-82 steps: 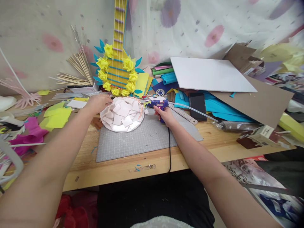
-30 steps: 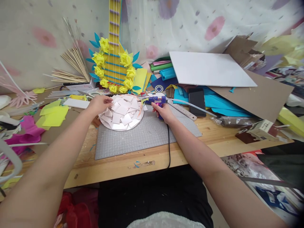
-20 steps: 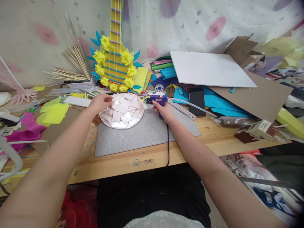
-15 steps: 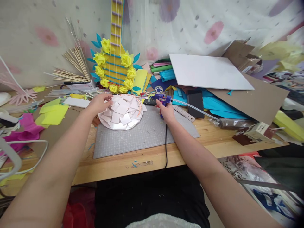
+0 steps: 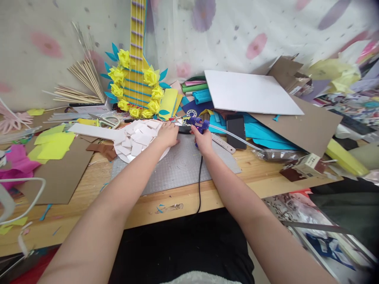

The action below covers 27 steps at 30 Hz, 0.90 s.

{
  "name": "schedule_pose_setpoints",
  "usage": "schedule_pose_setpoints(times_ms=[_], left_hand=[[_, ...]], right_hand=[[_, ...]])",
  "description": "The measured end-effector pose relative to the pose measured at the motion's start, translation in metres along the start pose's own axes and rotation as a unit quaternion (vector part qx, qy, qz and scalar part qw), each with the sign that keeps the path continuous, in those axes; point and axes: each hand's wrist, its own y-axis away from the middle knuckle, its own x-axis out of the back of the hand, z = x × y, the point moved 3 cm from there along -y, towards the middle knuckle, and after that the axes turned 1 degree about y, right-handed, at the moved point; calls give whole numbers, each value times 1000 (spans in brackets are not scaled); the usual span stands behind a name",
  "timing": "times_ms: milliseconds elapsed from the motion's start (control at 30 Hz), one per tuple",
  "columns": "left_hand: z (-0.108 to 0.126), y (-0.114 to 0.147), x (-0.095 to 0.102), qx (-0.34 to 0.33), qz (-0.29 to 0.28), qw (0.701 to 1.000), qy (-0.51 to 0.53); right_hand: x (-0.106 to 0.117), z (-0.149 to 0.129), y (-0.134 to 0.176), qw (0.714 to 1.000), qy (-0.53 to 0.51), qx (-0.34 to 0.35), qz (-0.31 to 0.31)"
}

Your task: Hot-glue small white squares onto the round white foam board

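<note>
My right hand point(image 5: 203, 140) is wrapped round a purple glue gun point(image 5: 199, 124), whose nozzle points left; a long clear glue stick point(image 5: 233, 135) sticks out of its back. My left hand point(image 5: 168, 134) is over the right side of a round white board point(image 5: 136, 139), fingers bent down and partly hidden. Whether anything is pinched in them does not show. Overlapping white squares cover the board, and a long plain white neck point(image 5: 91, 130) extends from it to the left. The board lies on a grey cutting mat point(image 5: 183, 165).
A yellow guitar model point(image 5: 137, 79) with paper roses stands behind. Scissors point(image 5: 109, 121) lie beyond the white neck. To the right are a phone point(image 5: 236, 132), a steel ruler point(image 5: 223, 143) and a white panel point(image 5: 251, 92). The gun's black cord point(image 5: 200, 189) hangs over the table edge.
My left hand has moved from the board's left side to its right side. The long white neck is now in plain view. My right hand still holds the glue gun; the view has shifted slightly.
</note>
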Motion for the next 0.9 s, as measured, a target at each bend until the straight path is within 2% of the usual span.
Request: schedule_pose_setpoints(times_ms=[133, 267, 467, 667, 733, 800, 867, 900], left_hand=[[-8, -4, -5, 21, -14, 1000, 2], [-12, -6, -5, 30, -19, 998, 48], [-17, -10, -6, 11, -51, 997, 55], [-23, -11, -7, 3, -42, 996, 80], [-22, -9, -4, 11, -23, 992, 121], [-22, -5, 1, 34, 27, 978, 206], [-27, 2, 5, 77, 96, 936, 331], [-31, 7, 6, 102, 133, 901, 399]], right_hand=[[-1, -1, -1, 1000, 6, 16, -17], [-2, -1, -1, 999, 12, 27, -31], [-1, 0, 0, 1000, 7, 10, 7], [-1, -1, 1, 1000, -4, 7, 18], [0, -1, 1, 1000, -1, 8, 18], [0, -1, 1, 1000, 3, 11, 15], [1, -2, -1, 1000, 5, 19, 9], [1, -2, -1, 1000, 4, 24, 4]])
